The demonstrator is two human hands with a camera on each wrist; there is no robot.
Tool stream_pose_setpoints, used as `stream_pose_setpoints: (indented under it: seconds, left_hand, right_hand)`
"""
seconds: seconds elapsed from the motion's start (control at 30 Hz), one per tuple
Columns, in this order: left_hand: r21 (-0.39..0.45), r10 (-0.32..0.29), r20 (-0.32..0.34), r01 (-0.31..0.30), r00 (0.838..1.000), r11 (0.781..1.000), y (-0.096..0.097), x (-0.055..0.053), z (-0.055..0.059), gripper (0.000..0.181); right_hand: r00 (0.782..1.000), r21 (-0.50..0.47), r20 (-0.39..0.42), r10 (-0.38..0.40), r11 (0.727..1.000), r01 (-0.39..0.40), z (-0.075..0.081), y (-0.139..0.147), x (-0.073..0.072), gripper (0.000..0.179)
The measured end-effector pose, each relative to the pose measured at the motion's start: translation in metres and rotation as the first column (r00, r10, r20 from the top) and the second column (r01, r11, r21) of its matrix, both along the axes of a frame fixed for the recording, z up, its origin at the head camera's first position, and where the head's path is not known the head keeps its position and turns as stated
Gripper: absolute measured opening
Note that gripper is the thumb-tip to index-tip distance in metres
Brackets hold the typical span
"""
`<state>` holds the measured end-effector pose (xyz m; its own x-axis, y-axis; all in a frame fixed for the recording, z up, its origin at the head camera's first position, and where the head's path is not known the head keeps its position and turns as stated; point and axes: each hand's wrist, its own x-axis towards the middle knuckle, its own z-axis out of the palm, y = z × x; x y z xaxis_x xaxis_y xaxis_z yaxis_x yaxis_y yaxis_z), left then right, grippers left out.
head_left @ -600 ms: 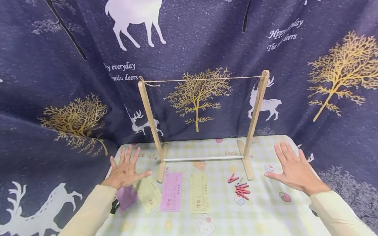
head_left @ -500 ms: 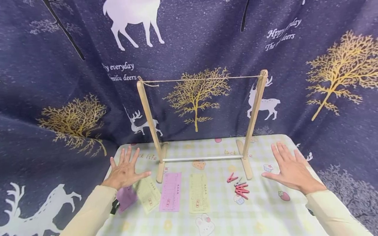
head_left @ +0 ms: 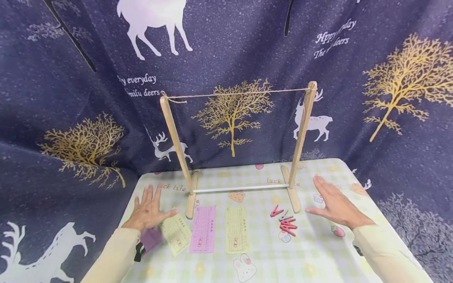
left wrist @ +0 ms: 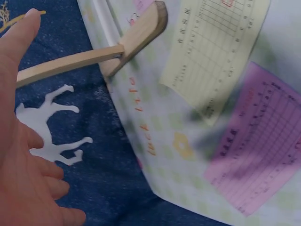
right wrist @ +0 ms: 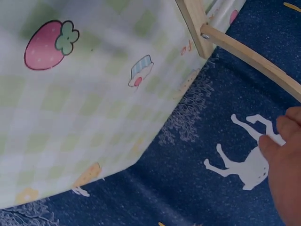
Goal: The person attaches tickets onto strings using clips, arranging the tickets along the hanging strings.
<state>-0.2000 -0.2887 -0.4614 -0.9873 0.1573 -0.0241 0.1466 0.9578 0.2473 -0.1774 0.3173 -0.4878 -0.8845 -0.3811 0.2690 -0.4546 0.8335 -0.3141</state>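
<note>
My left hand (head_left: 148,211) hovers over the table's left side, fingers spread and nothing held. Partly under it lies a purple paper slip (left wrist: 263,146), beside a tilted yellow slip (head_left: 177,236). Farther right are a second purple slip (head_left: 203,230) and another yellow slip (head_left: 236,232), both roughly upright to my view. My right hand (head_left: 337,206) is held above the right side with straight fingers, also holding nothing. To its left sit several red clothespins (head_left: 288,226), one red clothespin (head_left: 275,211) slightly apart, and a grey clothespin (head_left: 284,216).
A wooden stand has a left post (head_left: 175,139), a right post (head_left: 302,133), a string (head_left: 235,94) tied across the top and a white rod (head_left: 240,189) low between them. A checked cloth (head_left: 269,263) covers the table. Behind hangs a dark blue curtain (head_left: 219,47).
My right hand has moved left, inward, and its fingers look closer together. My left hand has dropped slightly. The head view has shifted a little; slips, clothespins and stand stay put.
</note>
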Motion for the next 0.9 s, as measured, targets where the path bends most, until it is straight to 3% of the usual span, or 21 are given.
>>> stream_pose_setpoints:
  seconds: [0.27, 0.47, 0.67, 0.9]
  left_hand:
    - [-0.027, 0.029, 0.034, -0.029, 0.999, 0.999, -0.011, 0.0, -0.02, 0.117]
    - [0.062, 0.02, -0.004, -0.02, 1.0, 0.998, -0.02, 0.0, -0.035, 0.105]
    - [0.167, 0.047, 0.061, -0.057, 0.997, 0.984, -0.03, 0.001, -0.043, 0.102]
    - [0.187, 0.062, 0.088, -0.078, 0.994, 0.979, -0.052, 0.003, -0.053, 0.092]
  right_hand:
    - [0.996, -0.021, 0.094, 0.0, 1.0, 0.002, -0.006, -0.011, -0.01, 0.101]
    - [0.996, -0.039, 0.089, 0.018, 0.999, -0.015, -0.014, -0.016, -0.018, 0.094]
    - [0.996, -0.079, 0.079, 0.039, 0.996, -0.033, -0.024, -0.019, -0.028, 0.085]
    - [0.989, -0.098, 0.112, 0.093, 0.992, -0.082, -0.032, -0.03, -0.039, 0.075]
